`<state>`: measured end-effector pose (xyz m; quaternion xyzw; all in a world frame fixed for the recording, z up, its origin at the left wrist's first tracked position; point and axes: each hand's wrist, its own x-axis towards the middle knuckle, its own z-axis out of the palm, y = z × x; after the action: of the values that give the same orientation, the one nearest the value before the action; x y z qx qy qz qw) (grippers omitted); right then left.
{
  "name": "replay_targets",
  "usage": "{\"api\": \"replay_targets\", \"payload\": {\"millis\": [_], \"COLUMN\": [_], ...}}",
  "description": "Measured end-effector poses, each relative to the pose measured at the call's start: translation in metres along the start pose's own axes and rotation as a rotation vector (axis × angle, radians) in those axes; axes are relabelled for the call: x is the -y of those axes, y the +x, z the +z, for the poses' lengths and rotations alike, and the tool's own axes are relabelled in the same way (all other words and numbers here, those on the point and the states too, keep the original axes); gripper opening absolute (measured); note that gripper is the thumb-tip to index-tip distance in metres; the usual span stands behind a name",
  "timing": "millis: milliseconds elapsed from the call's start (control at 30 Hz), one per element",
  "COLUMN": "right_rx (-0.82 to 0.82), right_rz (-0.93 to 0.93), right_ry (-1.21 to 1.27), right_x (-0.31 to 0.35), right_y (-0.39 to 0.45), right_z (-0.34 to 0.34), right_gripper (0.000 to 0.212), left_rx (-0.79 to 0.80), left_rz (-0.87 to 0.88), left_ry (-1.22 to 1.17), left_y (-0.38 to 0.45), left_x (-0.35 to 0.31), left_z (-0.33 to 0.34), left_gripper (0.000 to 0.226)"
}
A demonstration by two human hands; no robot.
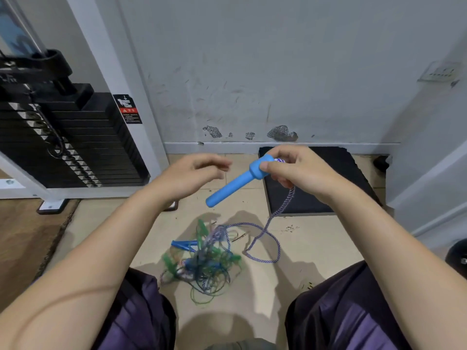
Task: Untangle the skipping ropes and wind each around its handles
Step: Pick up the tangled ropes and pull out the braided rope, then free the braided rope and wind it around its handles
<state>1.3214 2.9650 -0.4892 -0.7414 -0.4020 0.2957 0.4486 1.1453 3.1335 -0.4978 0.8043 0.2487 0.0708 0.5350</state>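
Note:
My right hand (300, 170) grips the thick end of a light blue skipping-rope handle (235, 184), which points down and to the left. A purple-and-white braided rope (273, 221) hangs from that hand and loops on the floor. Just left of the handle, my left hand (192, 178) hovers with its fingers loosely curled and nothing in it. Below, on the floor between my knees, lies a tangle of green and blue ropes (204, 263) with a dark blue handle (183, 245) and green handles (202, 227) sticking out.
A black weight stack (75, 142) in a white machine frame stands at the left. A dark mat (318, 183) lies against the scuffed wall behind my right hand. A brown mat (25, 243) covers the floor at the left. My legs frame the tangle.

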Motion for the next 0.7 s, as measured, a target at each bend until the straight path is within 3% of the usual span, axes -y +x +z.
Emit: {"api": "replay_targets", "payload": {"millis": [133, 200, 300, 400, 467, 533, 633, 700], "right_rx": [0.075, 0.084, 0.061, 0.09, 0.12, 0.105, 0.135, 0.151], "right_rz": [-0.069, -0.069, -0.035, 0.022, 0.049, 0.035, 0.008, -0.015], "right_ry": [0.04, 0.116, 0.179, 0.042, -0.078, -0.085, 0.068, 0.035], "right_x": [0.002, 0.001, 0.0, -0.007, -0.011, -0.01, -0.001, 0.002], "right_y": [-0.001, 0.001, 0.004, 0.005, 0.005, 0.005, 0.004, 0.004], "right_z": [0.017, 0.024, 0.02, 0.006, 0.001, 0.003, 0.013, 0.019], "right_gripper": [0.015, 0.02, 0.026, 0.017, 0.019, 0.021, 0.024, 0.025], "left_rx": [0.194, 0.175, -0.071, -0.466, -0.565, -0.42, -0.008, 0.084], "left_rz": [0.079, 0.053, 0.003, 0.024, 0.037, 0.009, -0.081, -0.101], "left_ry": [-0.161, -0.163, -0.275, -0.677, -0.793, -0.718, -0.582, -0.609], "left_y": [-0.006, -0.004, 0.008, 0.02, 0.021, 0.019, 0.01, 0.007], "left_x": [-0.008, -0.005, -0.001, 0.003, 0.008, 0.01, 0.003, 0.003], "left_z": [0.024, 0.032, 0.031, 0.01, -0.002, -0.001, 0.023, 0.036], "left_gripper": [0.047, 0.03, 0.023, 0.028, 0.032, 0.035, 0.045, 0.038]}}
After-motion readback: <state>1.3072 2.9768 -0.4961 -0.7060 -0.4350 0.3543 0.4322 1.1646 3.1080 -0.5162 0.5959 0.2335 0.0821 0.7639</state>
